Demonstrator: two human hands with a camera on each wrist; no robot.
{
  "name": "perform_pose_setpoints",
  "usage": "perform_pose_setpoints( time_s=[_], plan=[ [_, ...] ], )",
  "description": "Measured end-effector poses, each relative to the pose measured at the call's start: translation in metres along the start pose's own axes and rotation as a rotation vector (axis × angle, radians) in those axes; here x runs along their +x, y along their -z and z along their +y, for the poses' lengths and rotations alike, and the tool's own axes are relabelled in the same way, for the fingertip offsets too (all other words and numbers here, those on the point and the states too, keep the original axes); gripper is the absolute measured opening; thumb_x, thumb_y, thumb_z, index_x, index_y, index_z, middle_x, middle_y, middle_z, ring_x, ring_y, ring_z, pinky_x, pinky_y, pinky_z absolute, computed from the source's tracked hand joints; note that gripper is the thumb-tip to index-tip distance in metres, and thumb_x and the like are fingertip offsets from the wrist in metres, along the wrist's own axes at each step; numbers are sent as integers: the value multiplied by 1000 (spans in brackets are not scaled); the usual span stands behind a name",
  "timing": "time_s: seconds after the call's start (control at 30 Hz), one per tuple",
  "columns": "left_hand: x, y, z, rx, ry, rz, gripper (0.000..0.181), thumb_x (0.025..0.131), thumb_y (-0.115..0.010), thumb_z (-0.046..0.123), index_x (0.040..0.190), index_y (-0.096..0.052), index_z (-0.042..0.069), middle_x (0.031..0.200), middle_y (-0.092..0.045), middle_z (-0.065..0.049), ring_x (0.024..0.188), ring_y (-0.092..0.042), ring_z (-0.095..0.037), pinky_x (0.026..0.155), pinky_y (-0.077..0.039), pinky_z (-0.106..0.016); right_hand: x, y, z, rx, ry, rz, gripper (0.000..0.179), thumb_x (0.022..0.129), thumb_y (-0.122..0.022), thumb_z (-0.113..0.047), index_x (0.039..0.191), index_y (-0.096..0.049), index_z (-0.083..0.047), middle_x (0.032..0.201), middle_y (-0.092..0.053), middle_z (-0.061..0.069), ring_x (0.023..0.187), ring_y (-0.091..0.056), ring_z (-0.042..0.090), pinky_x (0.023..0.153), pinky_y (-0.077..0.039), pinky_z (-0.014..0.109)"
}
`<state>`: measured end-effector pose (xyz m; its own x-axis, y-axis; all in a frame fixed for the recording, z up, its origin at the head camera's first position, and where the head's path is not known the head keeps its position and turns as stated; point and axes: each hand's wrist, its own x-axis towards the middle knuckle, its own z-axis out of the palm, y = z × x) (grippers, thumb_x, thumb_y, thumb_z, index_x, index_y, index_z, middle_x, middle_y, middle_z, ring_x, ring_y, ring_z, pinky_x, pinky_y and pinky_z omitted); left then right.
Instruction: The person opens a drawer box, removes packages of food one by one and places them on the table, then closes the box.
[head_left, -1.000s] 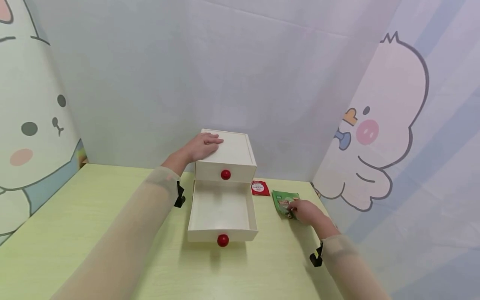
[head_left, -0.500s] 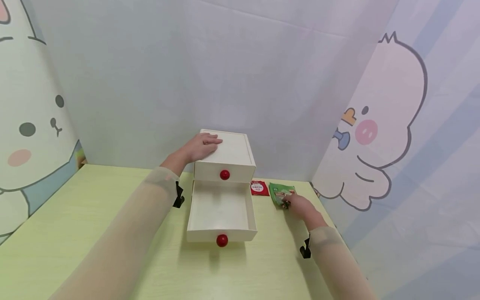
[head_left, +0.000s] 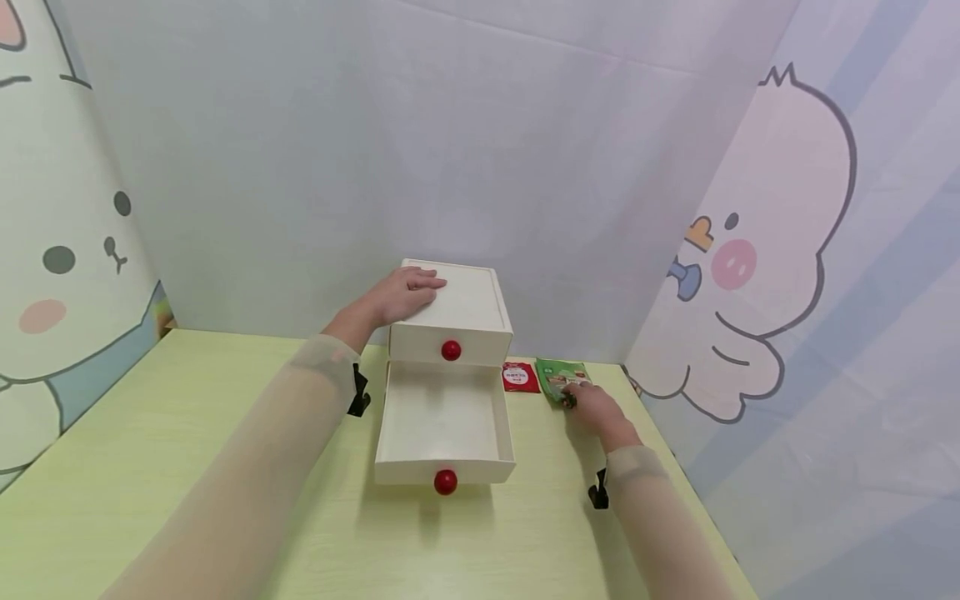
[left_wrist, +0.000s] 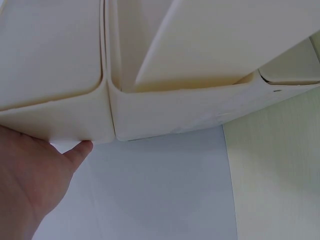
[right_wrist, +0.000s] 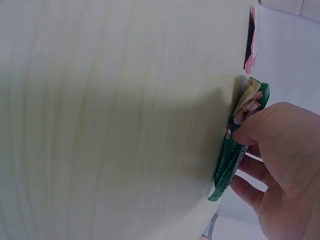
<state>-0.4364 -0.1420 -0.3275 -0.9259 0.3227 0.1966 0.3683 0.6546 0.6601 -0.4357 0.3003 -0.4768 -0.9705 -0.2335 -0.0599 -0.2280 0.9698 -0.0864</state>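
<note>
A small white two-drawer cabinet (head_left: 468, 296) stands against the back curtain. Its lower drawer (head_left: 442, 417) is pulled out, and the upper drawer (head_left: 416, 340) is pushed in. My left hand (head_left: 393, 296) rests on the cabinet's top with relaxed fingers; in the left wrist view its thumb (left_wrist: 80, 152) lies along the side. To the right of the cabinet, my right hand (head_left: 597, 408) pinches the near edge of a green snack packet (head_left: 553, 375), thumb on one face and fingers behind. The right wrist view shows the green packet (right_wrist: 232, 145) at the tabletop.
A red packet (head_left: 520, 377) lies between the cabinet and the green packet. Red round knobs (head_left: 446, 482) stick out from the drawer fronts. The pale yellow table (head_left: 187, 417) ends at printed curtains (head_left: 525, 167) behind and at the right.
My right hand has moved the green packet left and back, close beside the red packet. My left hand, the cabinet and the drawers have stayed as they were.
</note>
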Motion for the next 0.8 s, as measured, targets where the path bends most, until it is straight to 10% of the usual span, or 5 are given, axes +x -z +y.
perform_pose_setpoints(
  time_s=[0.47,0.8],
  plan=[
    [-2,-2,1,-7,5,3,52,113,-44,32,160,-59,16,180,-36,-8,172,-19,-36,139,-13,-60,1,6,3,3,18,-30,48,98,-61,-2,146,-65,-6,146,-62,29,136,-60,49,112,-53,64],
    [-2,0,1,4,-2,11,52,113,-44,31,159,-59,14,180,-37,-9,171,-20,-37,139,-14,-60,-12,27,-10,110,115,92,49,100,-60,-3,150,-62,-3,153,-60,30,143,-58,51,115,-51,66]
  ],
)
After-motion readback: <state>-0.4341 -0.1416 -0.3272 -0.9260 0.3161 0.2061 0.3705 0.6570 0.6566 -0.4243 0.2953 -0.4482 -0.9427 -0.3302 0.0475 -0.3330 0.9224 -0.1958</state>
